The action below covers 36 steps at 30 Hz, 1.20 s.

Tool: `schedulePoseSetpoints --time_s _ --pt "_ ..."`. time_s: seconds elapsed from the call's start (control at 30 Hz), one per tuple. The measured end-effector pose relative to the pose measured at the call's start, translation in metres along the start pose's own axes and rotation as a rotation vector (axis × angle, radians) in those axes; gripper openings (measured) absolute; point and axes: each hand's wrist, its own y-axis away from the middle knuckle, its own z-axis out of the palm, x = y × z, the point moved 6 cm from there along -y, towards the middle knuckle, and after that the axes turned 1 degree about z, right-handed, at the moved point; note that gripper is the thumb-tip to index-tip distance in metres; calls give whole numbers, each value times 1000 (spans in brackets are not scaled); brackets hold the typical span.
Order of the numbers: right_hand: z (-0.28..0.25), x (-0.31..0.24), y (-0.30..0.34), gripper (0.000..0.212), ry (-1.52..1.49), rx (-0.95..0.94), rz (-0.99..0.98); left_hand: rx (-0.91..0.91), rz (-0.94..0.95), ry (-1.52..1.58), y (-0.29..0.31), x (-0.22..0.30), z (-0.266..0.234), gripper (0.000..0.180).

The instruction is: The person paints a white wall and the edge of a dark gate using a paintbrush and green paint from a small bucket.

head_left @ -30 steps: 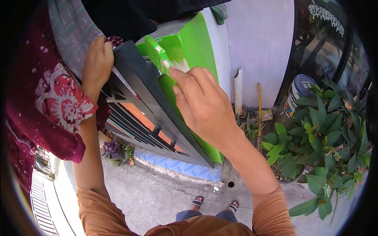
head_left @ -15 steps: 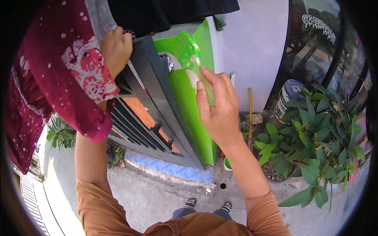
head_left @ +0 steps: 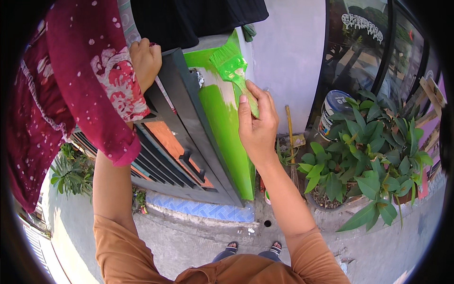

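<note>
My right hand (head_left: 259, 118) grips the wooden handle of a paintbrush (head_left: 234, 71), thumb on one side and fingers on the other. Its bristles and ferrule are coated in bright green paint and point up and away, near the top of a wall pillar (head_left: 227, 137). Wet-looking green covers much of that pillar, but a pale patch shows beside the bristles. My left hand (head_left: 145, 61) is closed at the top of the dark grey metal gate (head_left: 182, 90), next to a maroon patterned garment (head_left: 90, 71). What its fingers hold is hidden.
Black cloth (head_left: 198, 21) hangs above the pillar. A paint bucket (head_left: 336, 109) and leafy potted plants (head_left: 369, 151) stand at the right, near dark glass panes (head_left: 362, 52). Blue tiles (head_left: 203, 208) edge the gate's foot. A small hole (head_left: 267, 223) is in the concrete floor.
The brush has tilted, and more of its handle and ferrule shows. More of the pale patch is visible beside it. My left hand stays closed at the gate's top; the whole view has shifted slightly.
</note>
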Motion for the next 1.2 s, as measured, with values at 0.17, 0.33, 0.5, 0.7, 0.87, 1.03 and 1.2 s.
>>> schedulePoseSetpoints --time_s 0.17,0.33,0.5,0.7,0.87,1.03,1.2 --pt "4 23 57 32 -37 -29 264 41 -141 73 4 -18 16 8" --pt "3 0 50 31 91 -48 27 40 -9 12 3 1 2 10" --pt "15 1 37 31 67 -28 25 -8 -211 83 1 -29 37 13" --pt "-25 18 90 30 146 -48 122 157 -234 213 -23 -30 20 29" --pt "-53 16 111 30 168 -65 194 83 -356 450 -77 -37 2 76" --pt "-68 15 121 30 169 -91 200 33 -532 859 -108 -10 5 67" --pt "-72 15 119 30 147 -72 173 -112 -507 754 -104 -25 33 71"
